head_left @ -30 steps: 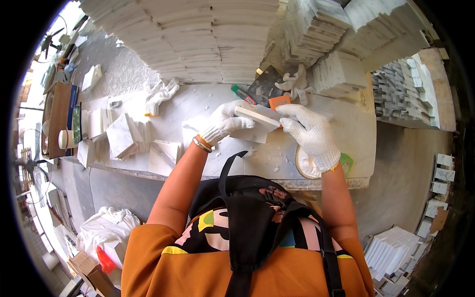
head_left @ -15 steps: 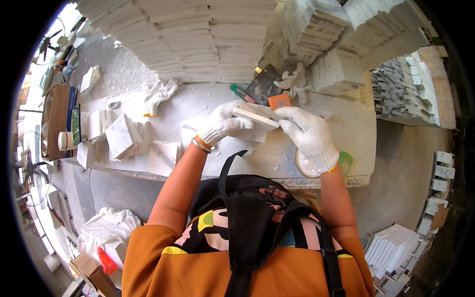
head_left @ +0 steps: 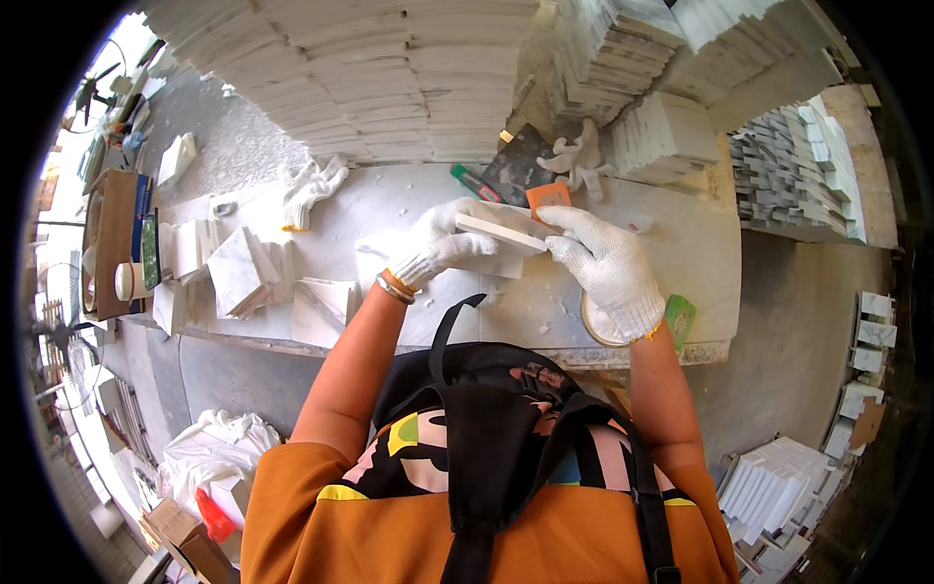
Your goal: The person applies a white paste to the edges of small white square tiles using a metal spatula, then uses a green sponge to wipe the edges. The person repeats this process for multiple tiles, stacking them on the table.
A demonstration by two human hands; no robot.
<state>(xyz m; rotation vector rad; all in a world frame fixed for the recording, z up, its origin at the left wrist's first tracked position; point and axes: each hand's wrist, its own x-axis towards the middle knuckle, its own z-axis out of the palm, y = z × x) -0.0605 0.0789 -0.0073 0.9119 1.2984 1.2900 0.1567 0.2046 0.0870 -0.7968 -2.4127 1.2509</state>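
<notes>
Tall stack of white tiles (head_left: 418, 88) walls off the far side of the desk (head_left: 467, 310); a shorter stack (head_left: 666, 141) stands at far R. Loose tiles (head_left: 243, 273) lean together on the L part, w/ a spare glove (head_left: 313, 190) lying just beyond. Past the hands: dark plate (head_left: 519, 167), red-&-green item (head_left: 475, 182) just L of it, orange block (head_left: 548, 200) at its near edge, 2nd glove (head_left: 581, 161) on its R. Round dish (head_left: 595, 319) w/ white contents is partly hidden by the R hand (head_left: 611, 268); green card (head_left: 680, 317) lies near the R wrist. White chips (head_left: 545, 329) dot the surface.

Both hands gloved in white knit. L hand (head_left: 443, 241) pinches a thin white tile (head_left: 501, 234), thumb on near side, other fingers mostly hidden behind; tile is held above desk, approx. mid-way betw. both hands, edge toward the person. R thumb & forefinger are parted, tips at tile's R end; can't tell if they grip.

Marks on green card & red-&-green item too small to read.
</notes>
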